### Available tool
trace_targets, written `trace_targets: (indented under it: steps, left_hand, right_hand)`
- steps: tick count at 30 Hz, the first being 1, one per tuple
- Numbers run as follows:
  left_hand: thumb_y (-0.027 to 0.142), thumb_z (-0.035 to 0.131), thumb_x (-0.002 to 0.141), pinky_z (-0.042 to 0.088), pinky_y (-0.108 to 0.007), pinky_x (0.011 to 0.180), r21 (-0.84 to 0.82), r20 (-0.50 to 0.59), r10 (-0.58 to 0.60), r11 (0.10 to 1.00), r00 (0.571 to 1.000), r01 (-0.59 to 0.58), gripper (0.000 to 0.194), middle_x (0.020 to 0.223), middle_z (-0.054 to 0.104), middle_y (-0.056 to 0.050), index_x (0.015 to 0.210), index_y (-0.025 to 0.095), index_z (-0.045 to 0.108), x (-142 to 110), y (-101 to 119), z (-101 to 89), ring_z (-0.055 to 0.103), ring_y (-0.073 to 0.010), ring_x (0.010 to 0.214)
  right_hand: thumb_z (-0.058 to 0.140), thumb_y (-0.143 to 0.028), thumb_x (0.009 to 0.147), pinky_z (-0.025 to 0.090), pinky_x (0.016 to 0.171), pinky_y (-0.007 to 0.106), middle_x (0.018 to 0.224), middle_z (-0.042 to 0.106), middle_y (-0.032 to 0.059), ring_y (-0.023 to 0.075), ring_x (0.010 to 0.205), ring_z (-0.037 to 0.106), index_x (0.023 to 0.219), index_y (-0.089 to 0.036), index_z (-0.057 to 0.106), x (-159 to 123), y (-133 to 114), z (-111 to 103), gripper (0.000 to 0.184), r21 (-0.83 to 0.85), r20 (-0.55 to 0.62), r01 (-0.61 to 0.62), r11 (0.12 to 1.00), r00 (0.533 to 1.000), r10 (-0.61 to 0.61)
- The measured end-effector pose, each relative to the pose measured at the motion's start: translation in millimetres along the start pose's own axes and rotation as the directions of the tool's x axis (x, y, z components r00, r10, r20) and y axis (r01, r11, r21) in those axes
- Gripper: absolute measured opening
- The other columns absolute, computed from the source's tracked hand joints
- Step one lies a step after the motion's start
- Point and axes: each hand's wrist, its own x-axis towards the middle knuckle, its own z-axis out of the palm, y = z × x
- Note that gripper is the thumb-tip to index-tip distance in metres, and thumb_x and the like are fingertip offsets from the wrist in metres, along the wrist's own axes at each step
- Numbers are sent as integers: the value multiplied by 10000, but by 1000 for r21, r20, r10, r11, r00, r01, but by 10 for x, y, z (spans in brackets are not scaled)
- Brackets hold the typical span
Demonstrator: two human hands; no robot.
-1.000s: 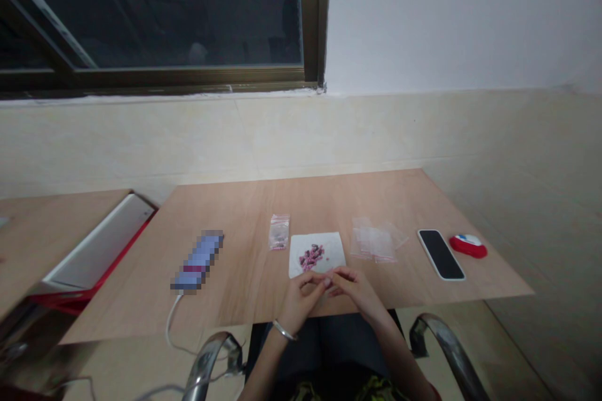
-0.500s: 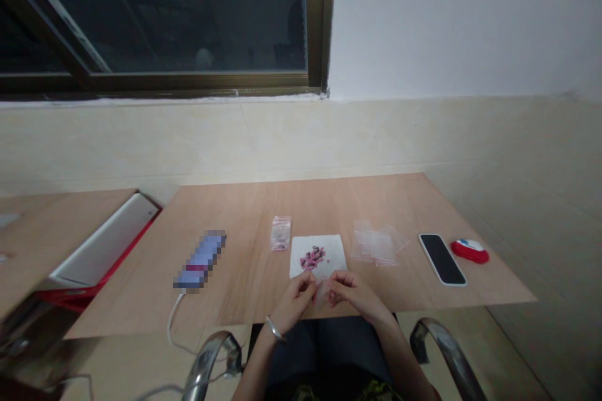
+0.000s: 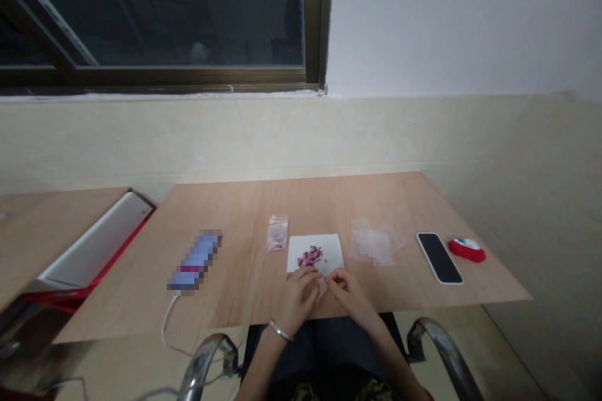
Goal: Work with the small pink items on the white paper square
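Observation:
Just in front of me, a small clear plastic bag (image 3: 322, 289) is between my two hands, partly covered by fingers. My left hand (image 3: 300, 296), with a silver bangle at the wrist, curls its fingers round the bag's left side over the paper's near edge. The thumb and fingers of my right hand (image 3: 347, 296) pinch the bag from the right. Beyond them lies a white sheet of paper (image 3: 333, 249) bearing a loose pile of small pink and dark pieces (image 3: 309, 256), too small to identify.
Left of the paper lies a filled clear zip bag (image 3: 278, 233); flat clear bags (image 3: 374, 244) overlap on its right. A phone with a blurred screen (image 3: 196, 261) and cable lies left. At right are a dark-screened phone (image 3: 440, 258) and a red-and-white object (image 3: 466, 250) on the wooden table (image 3: 244, 207).
My left hand has turned, its fingers now reaching farther over the paper's near edge. The bag shows less between my hands. The view has shifted slightly.

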Motion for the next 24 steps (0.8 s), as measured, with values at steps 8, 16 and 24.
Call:
trace_targets:
  steps: [8, 16, 24]
  left_hand:
    - [135, 472, 802, 434, -271, 717, -134, -17, -75, 988, 997, 72, 104, 780, 598, -19, 853, 173, 554, -11, -82, 45, 562, -148, 752]
    - [74, 399, 813, 427, -297, 775, -188, -15, -33, 982, 999, 29, 218, 847, 553, -50, 813, 163, 598, 3, -18, 42, 540, -161, 845]
    - [126, 423, 834, 442, -323, 783, -252, -70, -93, 965, 993, 73, 209, 883, 591, -69, 912, 156, 614, -23, -62, 89, 548, -175, 875]
  right_hand:
    - [488, -353, 818, 446, 661, 274, 745, 577, 26, 164, 731, 560, 713, -170, 579, 52, 109, 13, 230, -90, -59, 53, 995, 997, -59]
    - [687, -296, 663, 308, 1058, 431, 1399, 343, 79, 239, 1294, 324, 1322, -261, 371, -13, 110, 15, 732, -351, 51, 249, 903, 968, -247]
    - [676, -298, 662, 346, 1025, 440, 1331, 461, 105, 248, 1236, 414, 1331, -201, 365, -8, 76, 76, 744, -414, 67, 316, 854, 946, -318]
